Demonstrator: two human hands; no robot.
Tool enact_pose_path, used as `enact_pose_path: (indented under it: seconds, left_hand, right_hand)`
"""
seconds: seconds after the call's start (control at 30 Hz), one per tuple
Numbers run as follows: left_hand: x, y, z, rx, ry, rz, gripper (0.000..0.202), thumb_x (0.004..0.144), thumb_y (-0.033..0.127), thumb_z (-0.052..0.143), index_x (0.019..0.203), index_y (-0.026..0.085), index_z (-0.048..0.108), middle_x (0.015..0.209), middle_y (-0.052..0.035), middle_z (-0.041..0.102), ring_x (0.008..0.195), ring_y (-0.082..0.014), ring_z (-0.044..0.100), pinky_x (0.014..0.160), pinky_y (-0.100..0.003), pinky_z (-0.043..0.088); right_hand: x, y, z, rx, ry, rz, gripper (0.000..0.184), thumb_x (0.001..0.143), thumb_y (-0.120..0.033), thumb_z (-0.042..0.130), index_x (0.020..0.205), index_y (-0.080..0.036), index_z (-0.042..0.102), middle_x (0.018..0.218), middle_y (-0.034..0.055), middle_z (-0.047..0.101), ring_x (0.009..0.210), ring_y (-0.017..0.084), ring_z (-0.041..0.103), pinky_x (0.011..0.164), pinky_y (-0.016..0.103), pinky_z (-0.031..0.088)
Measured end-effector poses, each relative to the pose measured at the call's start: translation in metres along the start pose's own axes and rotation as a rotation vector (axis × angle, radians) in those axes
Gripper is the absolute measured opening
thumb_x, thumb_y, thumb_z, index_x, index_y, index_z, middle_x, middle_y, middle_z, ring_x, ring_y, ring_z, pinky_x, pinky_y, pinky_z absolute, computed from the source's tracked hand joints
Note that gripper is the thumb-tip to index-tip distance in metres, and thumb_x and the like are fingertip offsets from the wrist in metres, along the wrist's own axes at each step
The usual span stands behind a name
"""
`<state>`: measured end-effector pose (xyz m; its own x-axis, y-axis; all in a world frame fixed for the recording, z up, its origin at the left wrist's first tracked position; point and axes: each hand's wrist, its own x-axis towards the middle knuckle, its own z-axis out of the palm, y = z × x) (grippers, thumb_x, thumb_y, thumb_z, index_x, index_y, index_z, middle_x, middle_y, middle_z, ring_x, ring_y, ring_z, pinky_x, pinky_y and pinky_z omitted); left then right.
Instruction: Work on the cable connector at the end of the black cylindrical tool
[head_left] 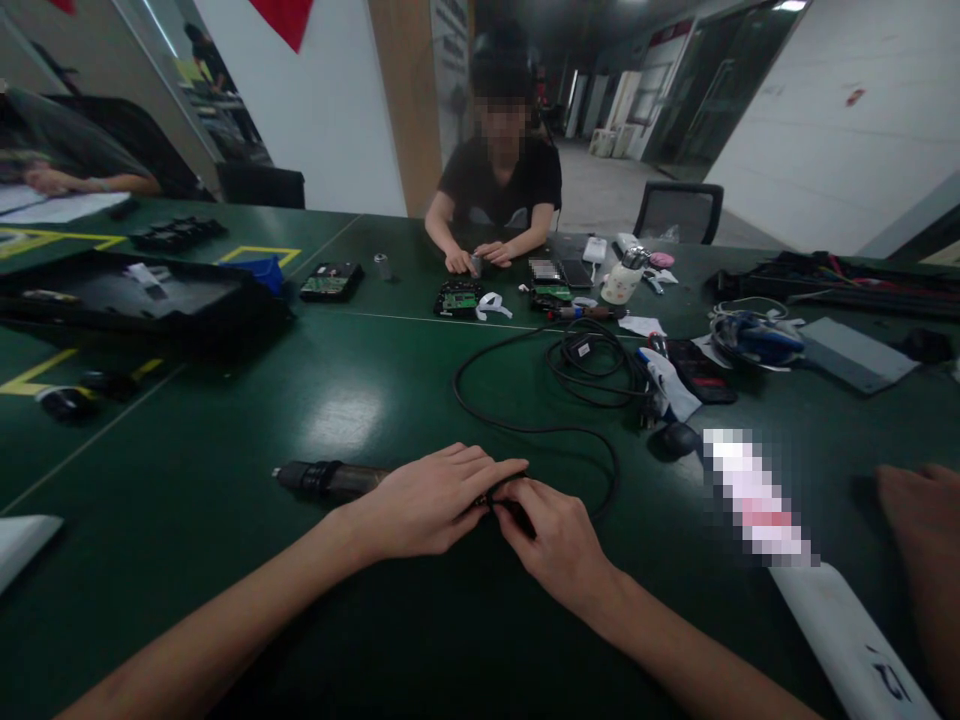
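Observation:
My left hand [431, 495] lies over the end of a dark cylindrical tool [326, 478] on the green table [337, 400], its fingers curled round the tool's end. My right hand [551, 535] meets it, fingers pinched on the black cable [525, 428] where it joins the tool. The cable loops away to the right toward a coil [592, 360].
A person in black sits opposite, working over circuit boards [457, 297]. A black case [142, 300] lies at left, and a computer mouse [675, 438], a white cup [622, 280] and headphones [754, 338] at right. Another person's hand [919, 510] rests at the far right.

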<state>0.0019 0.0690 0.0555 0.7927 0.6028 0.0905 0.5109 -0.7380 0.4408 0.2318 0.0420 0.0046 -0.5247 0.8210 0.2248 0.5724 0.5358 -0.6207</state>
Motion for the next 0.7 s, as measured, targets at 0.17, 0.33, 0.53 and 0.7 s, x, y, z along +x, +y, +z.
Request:
enact_pose_path:
  seconds: [0.17, 0.33, 0.53, 0.7]
  left_hand:
    - [-0.0009, -0.0007, 0.0002, -0.027, 0.001, 0.005, 0.070, 0.096, 0.016, 0.055, 0.159, 0.026, 0.027, 0.131, -0.0079, 0.060, 0.119, -0.0229, 0.057, 0.105, -0.041, 0.048]
    - [-0.0012, 0.0008, -0.0022, -0.019, -0.008, -0.018, 0.072, 0.095, 0.020, 0.059, 0.159, 0.025, 0.026, 0.130, -0.0078, 0.060, 0.118, -0.0240, 0.057, 0.105, -0.042, 0.048]
    - [-0.0002, 0.0002, -0.0021, -0.010, 0.002, -0.013, 0.068, 0.097, 0.019, 0.056, 0.159, 0.025, 0.027, 0.129, -0.0078, 0.062, 0.117, -0.0234, 0.059, 0.104, -0.042, 0.049]
    - [0.0002, 0.0004, -0.0015, -0.010, 0.010, 0.001, 0.072, 0.095, 0.019, 0.057, 0.160, 0.024, 0.025, 0.130, -0.0089, 0.062, 0.116, -0.0238, 0.060, 0.103, -0.042, 0.049]
  right_hand:
    - [0.0002, -0.0003, -0.0002, -0.004, 0.006, -0.006, 0.012, 0.101, -0.018, 0.058, 0.111, -0.022, 0.062, 0.109, 0.0057, 0.071, 0.099, 0.021, 0.070, 0.087, 0.033, 0.057]
    - [0.0003, -0.0010, -0.0009, -0.010, 0.001, -0.012, 0.012, 0.100, -0.017, 0.058, 0.110, -0.022, 0.062, 0.109, 0.0057, 0.071, 0.098, 0.020, 0.070, 0.085, 0.032, 0.057]
    - [0.0004, -0.0022, -0.0012, -0.016, 0.002, -0.003, 0.011, 0.100, -0.017, 0.058, 0.109, -0.022, 0.062, 0.107, 0.0053, 0.071, 0.097, 0.020, 0.070, 0.085, 0.032, 0.057]
    - [0.0010, -0.0029, -0.0023, -0.010, -0.005, 0.000, 0.011, 0.100, -0.017, 0.058, 0.109, -0.022, 0.062, 0.108, 0.0052, 0.071, 0.098, 0.020, 0.070, 0.085, 0.032, 0.057]
